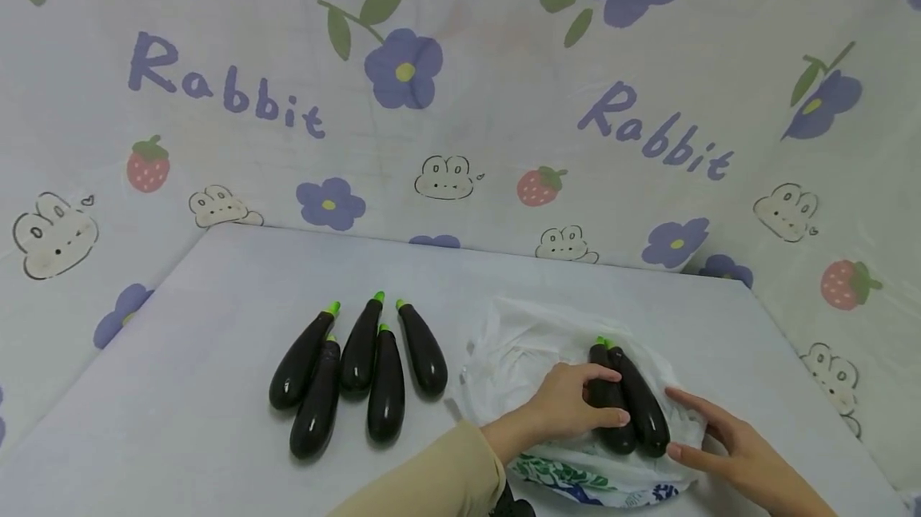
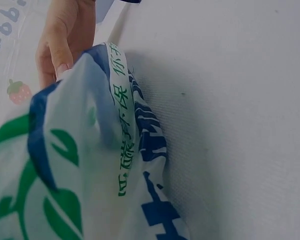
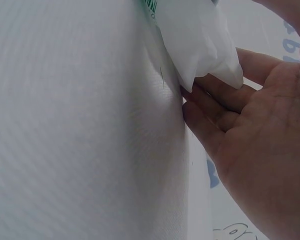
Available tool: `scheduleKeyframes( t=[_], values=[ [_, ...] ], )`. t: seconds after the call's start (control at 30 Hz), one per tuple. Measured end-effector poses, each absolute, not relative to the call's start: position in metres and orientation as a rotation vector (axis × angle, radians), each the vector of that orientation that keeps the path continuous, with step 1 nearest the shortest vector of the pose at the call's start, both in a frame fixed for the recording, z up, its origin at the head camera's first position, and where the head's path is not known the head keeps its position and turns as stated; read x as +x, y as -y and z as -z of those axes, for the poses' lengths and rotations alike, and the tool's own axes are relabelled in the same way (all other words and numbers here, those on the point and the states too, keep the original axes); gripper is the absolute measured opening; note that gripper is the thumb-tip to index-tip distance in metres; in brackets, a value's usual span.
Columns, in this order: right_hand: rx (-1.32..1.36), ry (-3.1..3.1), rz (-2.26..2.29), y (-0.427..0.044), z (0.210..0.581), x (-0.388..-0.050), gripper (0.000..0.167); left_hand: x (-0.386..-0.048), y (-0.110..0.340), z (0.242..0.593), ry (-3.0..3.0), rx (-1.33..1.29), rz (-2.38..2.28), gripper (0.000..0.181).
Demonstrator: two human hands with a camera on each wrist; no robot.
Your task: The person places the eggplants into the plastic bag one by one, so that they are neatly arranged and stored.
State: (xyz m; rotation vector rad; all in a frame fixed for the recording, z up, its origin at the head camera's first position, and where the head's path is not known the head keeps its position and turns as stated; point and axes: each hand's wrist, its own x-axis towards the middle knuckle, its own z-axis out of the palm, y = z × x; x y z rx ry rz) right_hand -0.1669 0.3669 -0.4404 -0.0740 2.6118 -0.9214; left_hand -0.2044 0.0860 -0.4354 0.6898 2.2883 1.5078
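Apparently we are at the loading step, bringing eggplants to the white plastic bag (image 1: 504, 373), which lies on the bench (image 1: 180, 389). Two eggplants rest side by side on the bag's right half, stems pointing away from us; we cannot be sure whether they sit within its mouth or on top of the folded plastic. Our left grip (image 1: 568, 405) reaches in over the bag, its thumb and index finger well parted and lying across the left eggplant of the pair (image 1: 607, 399). We cannot tell whether it truly has hold of that one or merely touches it. Our right grip (image 1: 741, 449) is at the bag's right edge, fingers spread and loosely bent against the plastic, with no eggplant in it; the right eggplant of the pair (image 1: 639, 401) lies just inside that edge.

Left of the bag, five more eggplants (image 1: 386, 385) lie in a loose cluster, so we judge the job well short of done. We think the next move calls for settling the left one flat, then lifting the left grip clear while the right steadies the bag's edge. After that, the eggplant nearest the bag seems the easiest to fetch.
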Motion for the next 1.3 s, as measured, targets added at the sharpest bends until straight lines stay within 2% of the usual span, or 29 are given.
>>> scheduleKeyframes(
  t=[0.27, 0.6, 0.9, 1.13, 1.3],
  values=[
    [-0.069, -2.621, 0.896, -0.371, 0.44, -0.17, 0.084, -0.208, -0.087, 0.433, -2.29, 0.713, -1.487, 0.061],
    [-0.14, -2.644, 0.9, -0.376, 0.44, -0.166, 0.078, -0.208, -0.086, 0.434, -2.226, 0.686, -1.555, 0.054],
    [-0.16, -2.686, 0.851, -0.379, 0.443, -0.168, 0.075, -0.203, -0.081, 0.423, -2.192, 0.642, -1.57, 0.055],
    [-0.158, -2.668, 0.855, -0.377, 0.443, -0.168, 0.075, -0.19, -0.06, 0.405, -2.203, 0.644, -1.552, 0.053],
    [-0.131, -2.644, 0.855, -0.373, 0.441, -0.172, 0.077, -0.174, -0.022, 0.384, -2.18, 0.736, -1.612, 0.052]
  ],
)
